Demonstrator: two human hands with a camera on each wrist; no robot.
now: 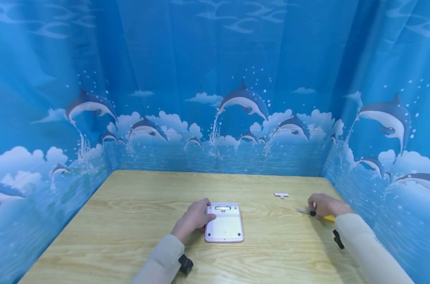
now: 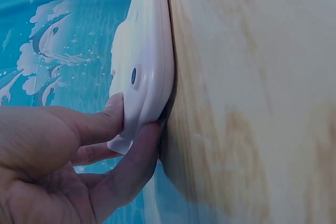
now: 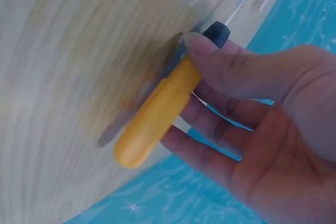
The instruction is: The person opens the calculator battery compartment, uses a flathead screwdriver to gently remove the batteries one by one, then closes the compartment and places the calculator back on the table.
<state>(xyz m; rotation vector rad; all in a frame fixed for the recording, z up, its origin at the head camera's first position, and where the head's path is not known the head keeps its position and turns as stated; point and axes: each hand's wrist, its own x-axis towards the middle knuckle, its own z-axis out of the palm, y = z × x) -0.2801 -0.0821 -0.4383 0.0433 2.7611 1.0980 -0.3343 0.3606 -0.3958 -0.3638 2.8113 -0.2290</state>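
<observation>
My left hand (image 1: 196, 216) pinches the left edge of a flat white and pale pink device (image 1: 223, 228), thumb on its upper face and fingers at its side. The device lies underside up, with round dark feet and an open slot with green edges (image 1: 222, 208) near its far end. In the left wrist view, the thumb and a finger grip the rim of the device (image 2: 152, 72). At the right, my right hand (image 1: 325, 205) holds a flat-blade screwdriver (image 3: 157, 116) with a yellow-orange handle and black collar. Its blade points left in the head view; the screwdriver is close to the tabletop.
A small white T-shaped cover (image 1: 281, 195) lies on the wooden table (image 1: 147, 197), beyond the screwdriver's tip. Blue dolphin-print curtains (image 1: 215, 79) enclose the table at the back and both sides. Each wrist has a black strap piece showing.
</observation>
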